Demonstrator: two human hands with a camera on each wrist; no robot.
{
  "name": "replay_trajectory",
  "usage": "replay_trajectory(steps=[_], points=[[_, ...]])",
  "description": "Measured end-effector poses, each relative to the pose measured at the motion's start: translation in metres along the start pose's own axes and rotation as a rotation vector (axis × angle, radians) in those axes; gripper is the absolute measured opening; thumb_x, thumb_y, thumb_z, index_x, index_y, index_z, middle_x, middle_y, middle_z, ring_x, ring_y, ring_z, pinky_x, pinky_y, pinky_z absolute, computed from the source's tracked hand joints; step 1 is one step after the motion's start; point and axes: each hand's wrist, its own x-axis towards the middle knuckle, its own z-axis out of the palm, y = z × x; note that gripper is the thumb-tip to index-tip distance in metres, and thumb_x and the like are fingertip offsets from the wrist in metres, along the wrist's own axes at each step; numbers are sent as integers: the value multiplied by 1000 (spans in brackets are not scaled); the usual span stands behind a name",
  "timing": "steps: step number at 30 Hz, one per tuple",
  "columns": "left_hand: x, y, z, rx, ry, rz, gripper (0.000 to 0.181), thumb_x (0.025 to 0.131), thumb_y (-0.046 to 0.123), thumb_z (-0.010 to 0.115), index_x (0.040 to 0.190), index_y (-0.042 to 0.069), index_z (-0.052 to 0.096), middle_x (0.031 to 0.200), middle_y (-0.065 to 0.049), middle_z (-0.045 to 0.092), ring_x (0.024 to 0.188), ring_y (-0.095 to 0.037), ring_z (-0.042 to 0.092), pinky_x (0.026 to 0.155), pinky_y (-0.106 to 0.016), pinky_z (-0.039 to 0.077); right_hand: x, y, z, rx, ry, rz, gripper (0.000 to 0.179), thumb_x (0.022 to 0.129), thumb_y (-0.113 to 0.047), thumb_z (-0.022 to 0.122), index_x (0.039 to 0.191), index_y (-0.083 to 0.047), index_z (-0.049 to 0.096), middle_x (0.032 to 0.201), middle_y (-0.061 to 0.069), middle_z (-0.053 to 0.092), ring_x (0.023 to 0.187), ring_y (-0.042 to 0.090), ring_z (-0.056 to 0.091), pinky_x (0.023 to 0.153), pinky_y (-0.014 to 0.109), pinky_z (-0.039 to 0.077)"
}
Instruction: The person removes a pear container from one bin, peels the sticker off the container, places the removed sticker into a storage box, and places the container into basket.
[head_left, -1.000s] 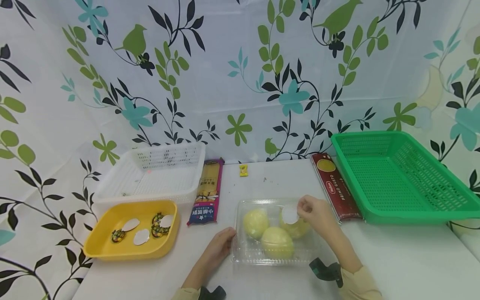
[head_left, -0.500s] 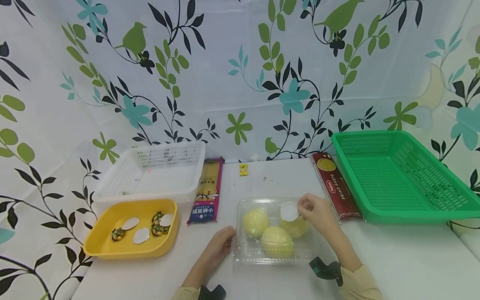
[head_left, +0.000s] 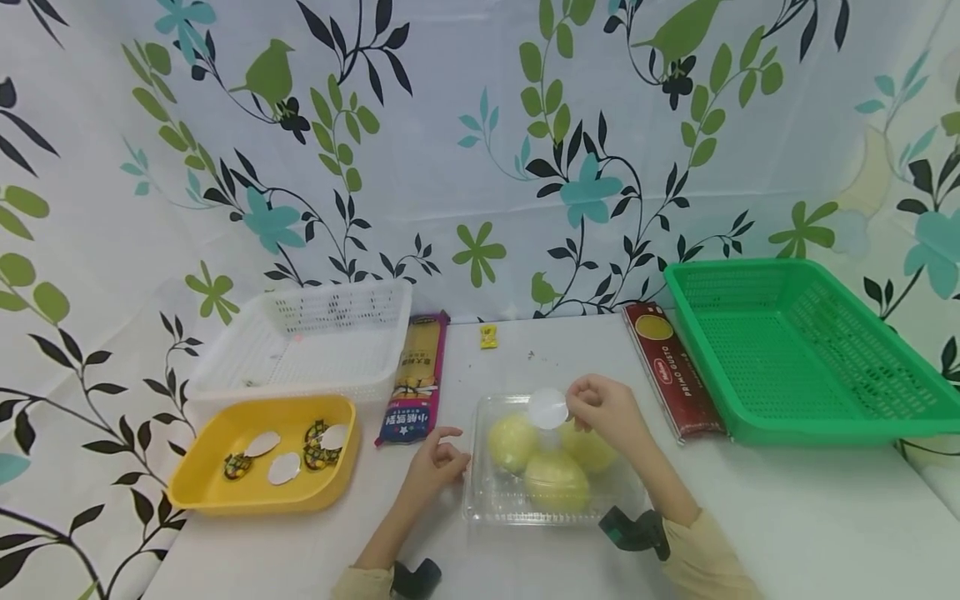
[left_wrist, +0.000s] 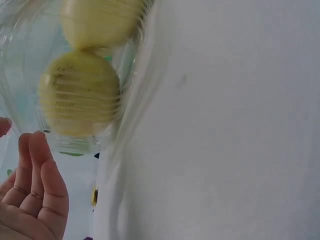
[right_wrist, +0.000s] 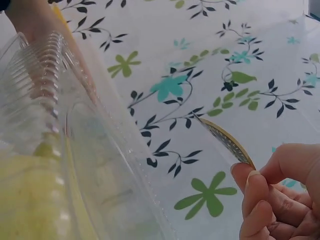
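A clear plastic clamshell box [head_left: 495,508] stands mid-table, with three round, pale yellow-green fruits [head_left: 557,482] inside. My right hand [head_left: 603,408] pinches a thin round disc [head_left: 547,408] by its edge, above the box's far part. Its face toward the head is plain white; in the right wrist view the disc [right_wrist: 227,140] shows a dark printed face with a gold rim. My left hand [head_left: 435,467] is at the box's left side, fingers loosely bent, fingertips right by the wall. In the left wrist view, the left hand's fingers [left_wrist: 37,165] hold nothing.
A yellow tray [head_left: 255,504] at left holds several white discs and patterned pieces. Behind it is a white basket [head_left: 337,350] beside a pasta packet [head_left: 414,375]. A small yellow packet [head_left: 488,337] lies at the back. To the right are a red packet [head_left: 671,371] and a green basket [head_left: 795,429].
My right hand has moved left with the disc, from over the right fruit toward the box's middle. My left hand has loosened from the box's left edge and its fingers have lifted.
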Motion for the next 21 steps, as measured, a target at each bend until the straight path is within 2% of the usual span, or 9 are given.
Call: replay_trajectory(steps=[3, 7, 11, 15, 19, 21], points=[[-2, 4, -7, -7, 54, 47, 43, 83, 0, 59, 122, -6, 41, 72, -8, 56, 62, -22, 57, 61, -27, 49, 5, -6, 7, 10, -19, -23, 5, 82, -5, 56, 83, 0, 58, 65, 14, 59, 53, 19, 52, 51, 26, 44], [-5, 0, -21, -20, 187, 141, 39, 82, -3, 60, 119, -5, 46, 70, -9, 56, 58, -19, 56, 56, -25, 48, 13, -11, 18, 44, -54, -33, 5, 83, -3, 55, 83, 1, 58, 64, 12, 60, 52, 18, 51, 51, 26, 44], [-7, -7, -39, -24, 290, 214, 39, 83, -4, 59, 119, -7, 44, 69, -8, 56, 55, -15, 55, 54, -24, 47, 25, -16, 31, 146, -152, 36, 11, 85, -6, 55, 88, 4, 58, 67, 10, 60, 54, 16, 52, 54, 26, 46], [-8, -6, -58, -7, 339, 219, 44, 84, 1, 60, 124, -4, 42, 71, -4, 57, 57, -11, 55, 57, -21, 46, 36, -26, 42, 236, -233, 96, 14, 86, -6, 54, 92, 6, 57, 72, 13, 61, 57, 14, 52, 57, 25, 47], [-17, -2, -76, 31, 401, 210, 45, 83, 2, 61, 124, -3, 42, 73, -4, 59, 57, -11, 56, 58, -20, 47, 40, -35, 54, 292, -282, 75, 14, 86, -4, 53, 93, 8, 56, 73, 13, 60, 57, 14, 53, 57, 24, 47], [-22, -1, -84, 40, 439, 181, 44, 84, 2, 61, 124, -1, 42, 74, -6, 59, 58, -11, 56, 59, -19, 48, 42, -40, 61, 301, -309, 66, 15, 86, -4, 53, 93, 8, 56, 72, 12, 61, 57, 14, 53, 57, 25, 48]])
